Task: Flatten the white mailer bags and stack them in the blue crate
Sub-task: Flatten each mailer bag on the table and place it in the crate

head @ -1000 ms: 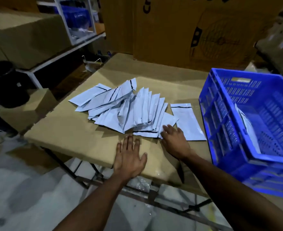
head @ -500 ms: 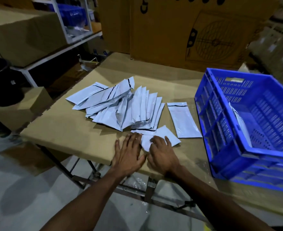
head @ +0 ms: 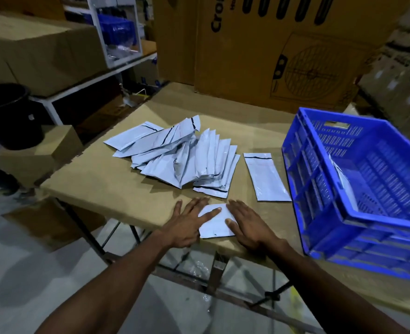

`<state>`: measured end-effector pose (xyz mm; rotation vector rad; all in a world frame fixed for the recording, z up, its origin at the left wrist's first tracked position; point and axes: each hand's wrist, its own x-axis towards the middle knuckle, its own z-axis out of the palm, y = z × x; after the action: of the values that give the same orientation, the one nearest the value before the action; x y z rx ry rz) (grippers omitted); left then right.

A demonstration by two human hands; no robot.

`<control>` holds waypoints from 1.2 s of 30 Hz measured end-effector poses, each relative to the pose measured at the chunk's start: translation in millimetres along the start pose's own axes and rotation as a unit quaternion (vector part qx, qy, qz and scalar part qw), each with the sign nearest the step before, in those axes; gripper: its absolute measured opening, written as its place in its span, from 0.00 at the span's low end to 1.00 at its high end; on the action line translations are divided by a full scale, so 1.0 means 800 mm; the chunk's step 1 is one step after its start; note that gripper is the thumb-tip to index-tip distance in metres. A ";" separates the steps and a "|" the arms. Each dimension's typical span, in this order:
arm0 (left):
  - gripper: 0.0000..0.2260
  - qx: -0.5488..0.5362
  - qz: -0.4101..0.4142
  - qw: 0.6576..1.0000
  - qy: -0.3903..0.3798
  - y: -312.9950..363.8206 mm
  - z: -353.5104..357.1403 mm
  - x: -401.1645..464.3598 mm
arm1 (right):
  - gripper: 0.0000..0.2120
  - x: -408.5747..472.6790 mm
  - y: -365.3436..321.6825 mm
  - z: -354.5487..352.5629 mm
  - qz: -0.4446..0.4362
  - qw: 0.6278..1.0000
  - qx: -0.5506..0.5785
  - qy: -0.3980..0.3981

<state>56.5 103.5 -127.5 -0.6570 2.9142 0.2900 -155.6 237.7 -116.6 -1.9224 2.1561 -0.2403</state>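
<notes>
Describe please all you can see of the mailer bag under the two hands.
The mailer bag is white, thin and smooth like plastic film, roughly rectangular. It lies flat near the front edge of the table, apart from the pile. The left hand rests on its left side with straight fingers, and the right hand presses its right side. Only the middle strip shows between them.

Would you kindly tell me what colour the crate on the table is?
The crate is bright blue, with slotted walls; the head view shows it plainly.
</notes>
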 end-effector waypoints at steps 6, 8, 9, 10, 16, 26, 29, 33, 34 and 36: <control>0.29 -0.164 0.009 0.983 0.078 -0.028 -0.006 -0.001 | 0.36 -0.016 -0.016 0.040 0.041 0.997 -0.045 0.047; 0.24 -0.183 -0.035 0.962 0.199 -0.024 -0.008 0.003 | 0.37 -0.011 -0.023 0.027 0.071 0.995 -0.041 0.062; 0.21 -0.178 -0.051 0.953 0.239 -0.012 -0.013 0.009 | 0.37 -0.005 -0.026 0.020 0.072 0.994 -0.041 0.074; 0.20 -0.172 -0.046 0.949 0.259 0.004 -0.017 0.016 | 0.37 0.000 -0.029 0.013 0.062 0.994 -0.043 0.078; 0.31 -0.086 -0.084 0.971 0.206 0.070 0.022 0.037 | 0.29 0.000 -0.024 0.032 0.025 0.997 -0.068 0.039; 0.28 -0.014 -0.099 0.982 0.160 0.062 0.034 0.037 | 0.26 -0.001 -0.025 0.037 0.045 0.994 -0.037 0.088; 0.27 -0.003 -0.108 0.982 0.155 0.063 0.035 0.037 | 0.31 -0.001 -0.018 0.039 0.066 0.994 -0.027 0.085; 0.27 0.004 -0.117 0.983 0.138 0.065 0.033 0.039 | 0.36 -0.006 -0.016 0.037 0.093 0.993 -0.031 0.067; 0.27 0.005 -0.118 0.984 0.134 0.066 0.032 0.038 | 0.36 -0.009 -0.016 0.036 0.096 0.993 -0.033 0.068; 0.27 0.012 -0.116 0.985 0.128 0.065 0.030 0.037 | 0.38 -0.011 -0.013 0.037 0.098 0.992 -0.042 0.070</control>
<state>9.2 142.8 -148.0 -1.0931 3.0291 0.1520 -136.0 246.4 -140.9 -1.7678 2.4635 -0.2589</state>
